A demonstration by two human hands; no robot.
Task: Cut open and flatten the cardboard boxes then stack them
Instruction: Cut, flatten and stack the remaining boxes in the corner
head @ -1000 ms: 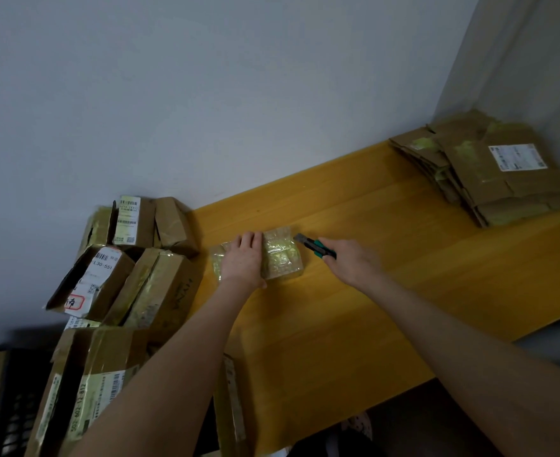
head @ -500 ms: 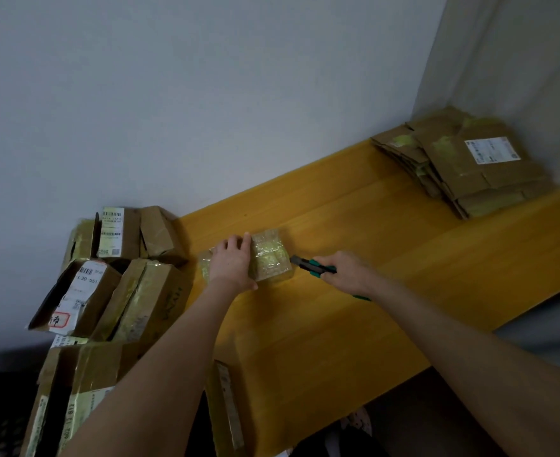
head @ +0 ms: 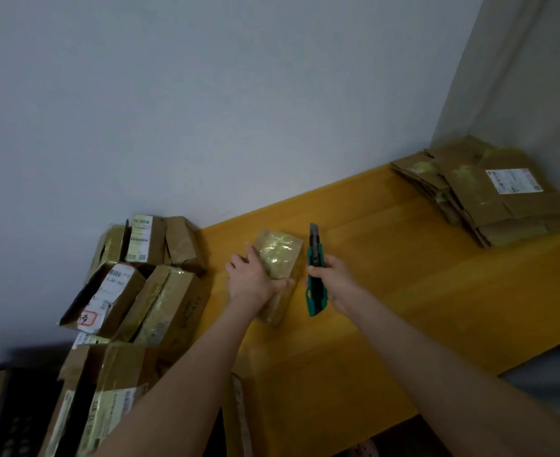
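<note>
A small cardboard box [head: 280, 255] wrapped in shiny tape lies on the yellow wooden table [head: 387, 291], turned with its long side running away from me. My left hand [head: 250, 280] grips its left side, thumb hooked over the near edge. My right hand [head: 333, 280] holds a green utility knife [head: 314, 268] just right of the box, blade end pointing up and away, clear of the cardboard. A stack of flattened boxes [head: 489, 196] rests at the table's far right corner.
Several unopened and half-open cardboard boxes [head: 133, 291] with shipping labels are heaped off the table's left end, against the grey wall. A further box [head: 237, 420] stands below the table's near edge. Another wall closes in behind the flattened stack.
The box has been turned about a quarter turn under my left hand. My right hand drew the knife back from the box's edge and raised it upright.
</note>
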